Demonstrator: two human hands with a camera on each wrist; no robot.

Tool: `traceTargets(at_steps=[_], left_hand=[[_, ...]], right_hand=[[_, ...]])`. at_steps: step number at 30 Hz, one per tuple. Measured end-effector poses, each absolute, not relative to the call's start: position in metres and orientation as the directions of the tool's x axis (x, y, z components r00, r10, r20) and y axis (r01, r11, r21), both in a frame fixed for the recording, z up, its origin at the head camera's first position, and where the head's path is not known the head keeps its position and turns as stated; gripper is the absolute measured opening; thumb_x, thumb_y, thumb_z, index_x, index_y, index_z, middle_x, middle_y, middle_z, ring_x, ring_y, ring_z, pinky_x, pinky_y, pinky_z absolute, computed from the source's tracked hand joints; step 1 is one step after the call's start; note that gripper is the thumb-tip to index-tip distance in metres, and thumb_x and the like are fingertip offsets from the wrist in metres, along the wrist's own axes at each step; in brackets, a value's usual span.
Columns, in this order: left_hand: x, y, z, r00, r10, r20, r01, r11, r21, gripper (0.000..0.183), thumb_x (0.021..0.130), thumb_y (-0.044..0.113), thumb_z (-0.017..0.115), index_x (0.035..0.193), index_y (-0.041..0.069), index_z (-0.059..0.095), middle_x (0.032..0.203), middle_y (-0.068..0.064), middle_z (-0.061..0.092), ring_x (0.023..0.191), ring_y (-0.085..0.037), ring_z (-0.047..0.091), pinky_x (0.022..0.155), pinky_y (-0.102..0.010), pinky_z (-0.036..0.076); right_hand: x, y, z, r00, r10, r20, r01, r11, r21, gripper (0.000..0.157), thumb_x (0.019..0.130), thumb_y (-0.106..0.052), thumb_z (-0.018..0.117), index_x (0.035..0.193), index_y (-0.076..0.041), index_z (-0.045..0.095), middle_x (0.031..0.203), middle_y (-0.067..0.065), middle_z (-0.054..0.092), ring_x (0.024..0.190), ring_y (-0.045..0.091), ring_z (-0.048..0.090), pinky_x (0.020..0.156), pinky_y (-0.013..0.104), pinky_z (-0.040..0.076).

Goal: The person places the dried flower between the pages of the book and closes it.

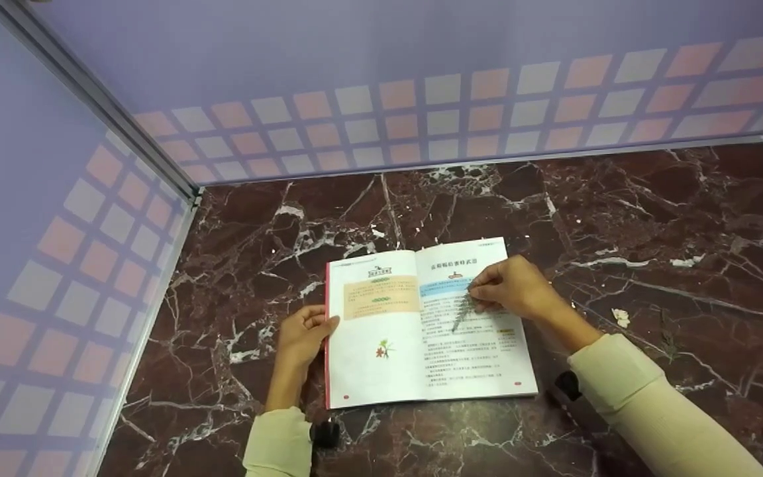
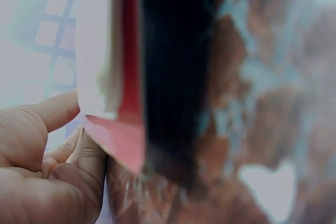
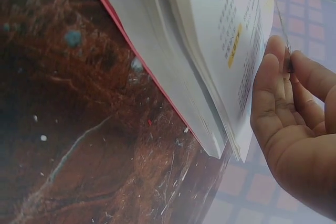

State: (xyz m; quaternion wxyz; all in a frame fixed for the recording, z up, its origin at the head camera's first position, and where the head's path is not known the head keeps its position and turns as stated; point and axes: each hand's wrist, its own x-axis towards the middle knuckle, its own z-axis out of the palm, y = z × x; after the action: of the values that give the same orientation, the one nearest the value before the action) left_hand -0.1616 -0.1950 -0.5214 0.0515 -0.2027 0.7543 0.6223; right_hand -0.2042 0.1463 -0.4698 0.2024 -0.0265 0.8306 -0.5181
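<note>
"Sprig (image 1: 461, 313), thin and grey-green, slanting across the print of the right-hand page (image 1: 471, 368)! Who's got it?"

"Right hand (image 1: 512, 288), thumb and fingertips pinching the upper end. The other end points down the page; whether it touches paper, I can't tell."

"So where's the danger?"

"That pinch! It's a narrow stem; ease the fingertips and I'd expect it to drop askew. Twist it hard and bits could snap off, if it's brittle."

"And the book (image 1: 414, 344) beneath?"

"Spread flat enough from overhead, but the right wrist view shows the leaves parting at the edge. A knuckle catching them could lift a page and knock the sprig."

"Left hand (image 1: 302, 333)?"

"Gripping the left margin, thumb at the paper's edge, fingers lower by the red cover. Let go and pages might swing over; tug, and the book could slide on the marbled tabletop (image 1: 269, 225)."

"Over to the right?"

"Pale scrap (image 1: 620, 318), well apart from the book; a stray forearm could sweep it. Farthest off, the checkered wall (image 1: 368, 53), no threat."
</note>
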Motion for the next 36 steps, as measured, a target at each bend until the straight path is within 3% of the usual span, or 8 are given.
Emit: traceTargets(at_steps=[26, 36], left_hand=[[-0.159, -0.195, -0.518, -0.908, -0.234, -0.346, -0.387, 0.157, 0.909, 0.032, 0.091, 0.005, 0.072, 0.119, -0.006, 0.064, 0.089, -0.007, 0.070, 0.071, -0.011, 0.060, 0.062, -0.022, 0.048], [-0.161, -0.196, -0.523, -0.912, -0.245, -0.328, -0.371, 0.155, 0.916, 0.029, 0.090, 0.003, 0.071, 0.116, -0.007, 0.065, 0.081, -0.003, 0.069, 0.068, -0.010, 0.060, 0.060, -0.021, 0.049]], right_hand=[[-0.204, 0.145, -0.484, -0.904, -0.258, -0.340, 0.187, 0.476, -0.859, 0.011, 0.091, 0.002, 0.070, 0.097, 0.010, 0.073, 0.083, 0.017, 0.074, 0.066, 0.014, 0.071, 0.063, 0.028, 0.059], [-0.204, 0.144, -0.487, -0.907, -0.248, -0.342, 0.177, 0.511, -0.841, 0.008, 0.089, 0.001, 0.072, 0.093, 0.008, 0.074, 0.082, 0.016, 0.074, 0.066, 0.015, 0.071, 0.063, 0.028, 0.059]])
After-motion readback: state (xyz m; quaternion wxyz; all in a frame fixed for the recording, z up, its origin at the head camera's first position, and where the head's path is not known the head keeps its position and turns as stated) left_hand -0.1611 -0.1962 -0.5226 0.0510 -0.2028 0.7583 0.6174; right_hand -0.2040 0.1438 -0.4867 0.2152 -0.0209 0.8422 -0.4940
